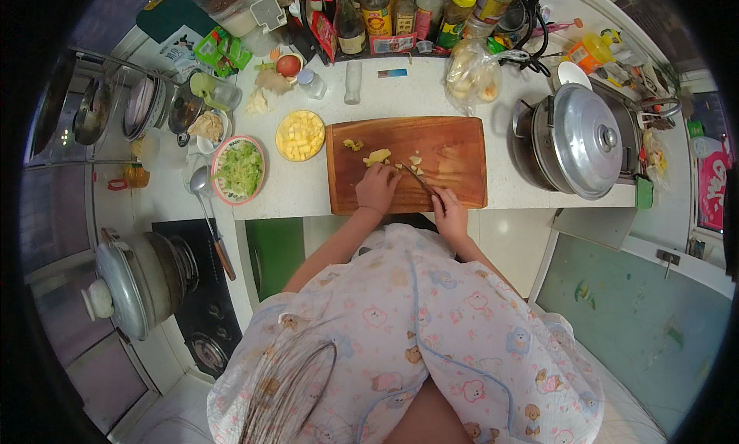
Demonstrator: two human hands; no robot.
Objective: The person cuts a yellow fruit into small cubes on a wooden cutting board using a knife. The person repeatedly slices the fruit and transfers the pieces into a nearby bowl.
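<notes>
My right hand [451,214] is closed around the handle of a kitchen knife [418,177]. Its blade slants up and left over a wooden cutting board [456,149]. My left hand [376,187] rests on the board left of the blade, fingers bent down; whether they pinch a piece is hidden. A larger pale yellow food piece [378,156], perhaps ginger, touches or nearly touches the left fingers. Small cut bits [417,165] lie around the knife tip. Farther left on the board sits a little heap of chopped yellowish bits [353,145].
Left of the board stand a plate of yellow cubes [300,135] and a bowl of shredded greens [238,171]. A ladle [211,219] overhangs the hob beside a lidded pot [135,282]. Rightward is another lidded pot [586,141]. Bottles [378,16] line the back, near a bagged food [474,74].
</notes>
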